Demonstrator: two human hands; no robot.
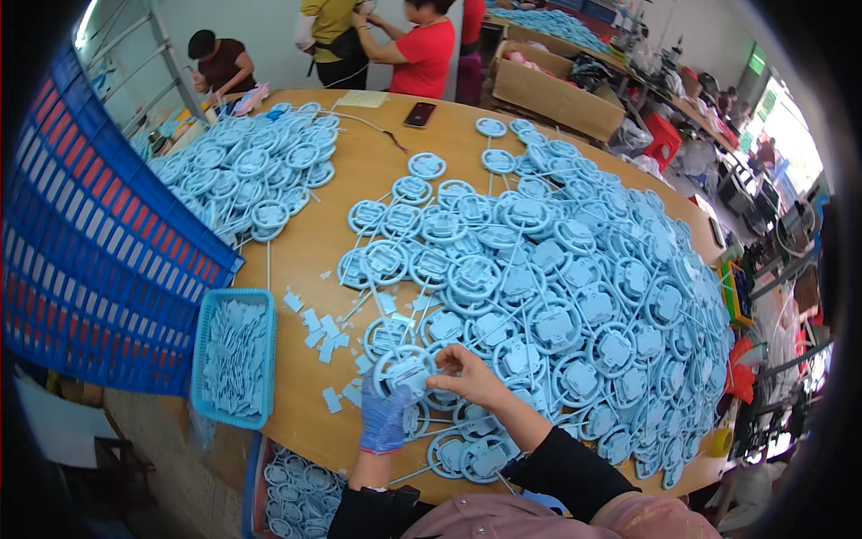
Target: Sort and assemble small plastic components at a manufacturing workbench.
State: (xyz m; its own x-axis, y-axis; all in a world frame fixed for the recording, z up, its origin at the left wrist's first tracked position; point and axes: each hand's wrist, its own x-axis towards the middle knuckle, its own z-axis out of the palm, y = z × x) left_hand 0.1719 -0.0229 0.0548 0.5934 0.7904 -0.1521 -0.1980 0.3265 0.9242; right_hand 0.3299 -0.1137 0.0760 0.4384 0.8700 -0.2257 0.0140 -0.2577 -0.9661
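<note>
My left hand [382, 420], in a blue-and-white striped glove, holds up a light-blue round plastic piece [404, 372] with a ring rim and a boxy middle. The bare right hand [469, 375] is at the right edge of this piece, thumb and forefinger curled against its rim. Whether anything small sits between those fingers is hidden. Under and beyond both hands spreads a large heap of matching round pieces [557, 323], many with thin sticks. Small flat light-blue plates [328, 337] lie scattered to the left of my gloved hand.
A turquoise basket [269, 359] of flat plates stands at the table's left edge, beside a tall blue crate [99, 242]. Another heap [260, 162] lies far left. A phone [419, 114] rests at the far edge. Below, a bin [301, 490] holds round pieces. Several people are beyond the table [314, 251].
</note>
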